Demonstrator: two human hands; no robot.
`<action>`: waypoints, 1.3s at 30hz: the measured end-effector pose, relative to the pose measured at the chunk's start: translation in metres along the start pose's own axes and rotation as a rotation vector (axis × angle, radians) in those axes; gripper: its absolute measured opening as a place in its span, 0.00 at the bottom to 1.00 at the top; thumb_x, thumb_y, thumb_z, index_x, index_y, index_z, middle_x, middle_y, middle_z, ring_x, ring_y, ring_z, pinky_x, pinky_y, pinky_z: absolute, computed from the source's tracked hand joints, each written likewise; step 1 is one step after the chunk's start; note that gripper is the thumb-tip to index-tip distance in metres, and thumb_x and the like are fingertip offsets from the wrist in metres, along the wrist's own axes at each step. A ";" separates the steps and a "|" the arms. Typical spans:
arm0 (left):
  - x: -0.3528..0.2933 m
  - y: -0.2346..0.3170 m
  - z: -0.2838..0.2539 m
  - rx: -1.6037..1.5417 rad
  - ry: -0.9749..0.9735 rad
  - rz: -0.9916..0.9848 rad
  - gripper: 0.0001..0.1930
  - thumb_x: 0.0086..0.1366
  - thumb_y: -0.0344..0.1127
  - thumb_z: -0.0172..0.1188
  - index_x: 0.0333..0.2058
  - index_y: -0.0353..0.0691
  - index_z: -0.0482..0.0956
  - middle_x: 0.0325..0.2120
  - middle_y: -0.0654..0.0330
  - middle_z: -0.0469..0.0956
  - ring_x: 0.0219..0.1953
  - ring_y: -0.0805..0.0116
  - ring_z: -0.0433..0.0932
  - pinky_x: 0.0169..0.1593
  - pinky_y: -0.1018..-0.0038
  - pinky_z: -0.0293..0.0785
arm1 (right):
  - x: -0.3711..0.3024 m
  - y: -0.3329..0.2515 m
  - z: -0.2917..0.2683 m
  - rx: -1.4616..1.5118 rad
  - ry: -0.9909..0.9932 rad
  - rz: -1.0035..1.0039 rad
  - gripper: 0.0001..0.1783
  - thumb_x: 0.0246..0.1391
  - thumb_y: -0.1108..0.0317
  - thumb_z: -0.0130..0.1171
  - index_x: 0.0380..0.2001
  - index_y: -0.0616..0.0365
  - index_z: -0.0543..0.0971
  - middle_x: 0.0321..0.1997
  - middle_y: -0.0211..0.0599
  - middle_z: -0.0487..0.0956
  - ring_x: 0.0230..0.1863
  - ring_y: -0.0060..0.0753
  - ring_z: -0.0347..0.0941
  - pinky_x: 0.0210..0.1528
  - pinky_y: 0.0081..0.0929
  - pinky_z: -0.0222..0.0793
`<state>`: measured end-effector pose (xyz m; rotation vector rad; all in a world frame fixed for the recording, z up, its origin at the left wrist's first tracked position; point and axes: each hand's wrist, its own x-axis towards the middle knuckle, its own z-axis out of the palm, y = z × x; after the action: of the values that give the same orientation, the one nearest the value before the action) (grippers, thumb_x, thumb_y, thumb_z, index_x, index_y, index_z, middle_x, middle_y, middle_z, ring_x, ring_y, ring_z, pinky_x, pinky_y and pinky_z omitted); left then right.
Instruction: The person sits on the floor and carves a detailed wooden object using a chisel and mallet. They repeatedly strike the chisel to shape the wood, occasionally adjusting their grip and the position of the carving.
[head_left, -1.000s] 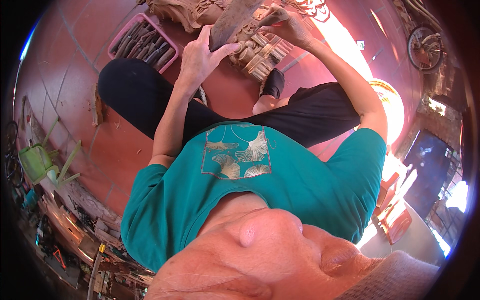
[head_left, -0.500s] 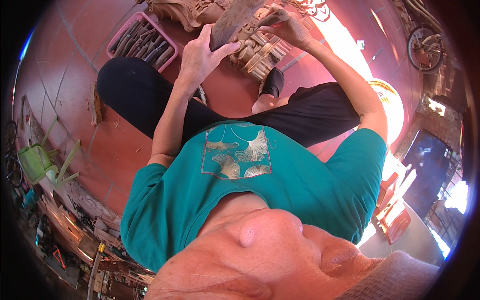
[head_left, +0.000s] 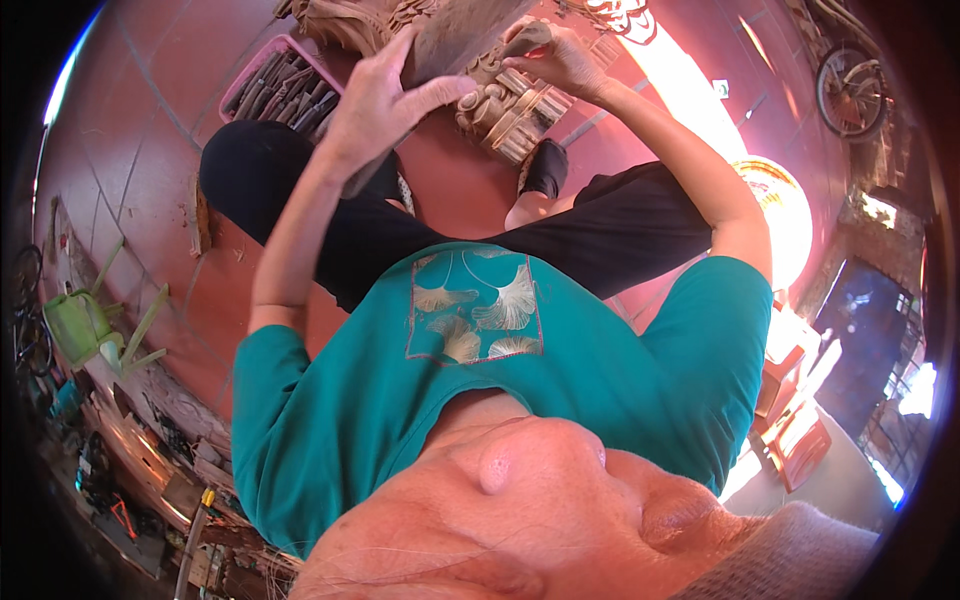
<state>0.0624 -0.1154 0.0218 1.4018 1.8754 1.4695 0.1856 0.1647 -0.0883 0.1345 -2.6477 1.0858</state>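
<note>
My left hand point(head_left: 375, 105) grips a flat grey-brown wooden board point(head_left: 455, 40), its thumb stretched along the near side and its fingers partly hidden behind. The board slants up toward the top edge, where its far end is cut off. To the right, my right hand point(head_left: 568, 66) pinches a small folded grey-brown piece point(head_left: 528, 40) that looks like sandpaper, close beside the board. Beneath the hands lies a pale carved wooden piece point(head_left: 515, 110) with scrolls and ribbed sections. Another carved wooden part point(head_left: 345, 22) shows behind the board.
A pink basket point(head_left: 232, 85) full of dark-handled tools stands beyond my left knee. A wood offcut point(head_left: 200, 215) lies on the tiled floor point(head_left: 150, 190). Farther left are a green chair point(head_left: 80, 325) and clutter. At right stand a sunlit round container point(head_left: 785, 220) and a wheel point(head_left: 850, 95).
My left hand and the board have shifted left and nearer to me. My right hand has moved slightly left and down, still pinching the folded piece.
</note>
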 end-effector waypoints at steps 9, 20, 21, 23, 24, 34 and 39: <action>0.046 -0.012 -0.013 0.454 -0.204 0.245 0.38 0.64 0.54 0.70 0.61 0.30 0.69 0.39 0.39 0.82 0.40 0.45 0.84 0.46 0.59 0.77 | -0.007 -0.003 0.009 0.035 0.027 0.130 0.11 0.53 0.66 0.75 0.39 0.54 0.86 0.38 0.31 0.85 0.37 0.31 0.81 0.42 0.29 0.78; 0.044 -0.019 -0.004 0.371 -0.239 0.195 0.36 0.63 0.55 0.68 0.56 0.29 0.70 0.34 0.36 0.80 0.39 0.38 0.82 0.42 0.54 0.76 | -0.017 0.022 0.023 0.045 0.021 0.227 0.19 0.58 0.62 0.72 0.50 0.54 0.84 0.45 0.35 0.85 0.42 0.29 0.80 0.46 0.33 0.77; 0.041 -0.027 -0.001 0.354 -0.216 0.234 0.36 0.64 0.56 0.67 0.58 0.31 0.70 0.33 0.38 0.80 0.38 0.40 0.81 0.41 0.54 0.75 | -0.013 0.016 0.022 0.055 0.038 0.127 0.20 0.58 0.62 0.71 0.52 0.54 0.83 0.47 0.35 0.85 0.44 0.29 0.79 0.48 0.33 0.76; 0.038 -0.040 0.003 0.432 -0.261 0.204 0.37 0.65 0.57 0.66 0.60 0.32 0.69 0.34 0.40 0.80 0.38 0.42 0.81 0.42 0.55 0.74 | -0.006 0.003 0.021 0.074 0.074 -0.071 0.22 0.60 0.63 0.70 0.56 0.55 0.80 0.52 0.35 0.84 0.48 0.29 0.78 0.52 0.34 0.74; 0.038 -0.045 0.003 0.525 -0.332 0.139 0.37 0.64 0.56 0.66 0.60 0.33 0.69 0.35 0.40 0.81 0.39 0.42 0.81 0.43 0.55 0.75 | -0.010 0.009 0.022 -0.321 0.011 -0.133 0.22 0.60 0.64 0.69 0.57 0.55 0.79 0.52 0.35 0.83 0.51 0.29 0.77 0.54 0.34 0.74; 0.052 -0.038 -0.019 0.422 -0.382 0.087 0.33 0.62 0.54 0.69 0.50 0.29 0.71 0.28 0.34 0.77 0.35 0.35 0.80 0.38 0.51 0.74 | -0.016 -0.034 0.036 0.091 0.237 0.271 0.09 0.54 0.74 0.72 0.39 0.59 0.84 0.45 0.32 0.84 0.43 0.22 0.80 0.47 0.24 0.78; 0.050 -0.030 -0.025 0.368 -0.277 0.141 0.33 0.62 0.55 0.69 0.48 0.29 0.70 0.26 0.36 0.76 0.31 0.36 0.79 0.37 0.52 0.73 | -0.027 -0.035 0.056 0.237 0.442 0.243 0.11 0.51 0.80 0.72 0.38 0.61 0.84 0.45 0.32 0.84 0.44 0.22 0.80 0.47 0.21 0.77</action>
<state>0.0079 -0.0839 0.0184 1.8308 1.9628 0.9518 0.2059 0.1002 -0.1111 -0.3501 -2.1747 1.3246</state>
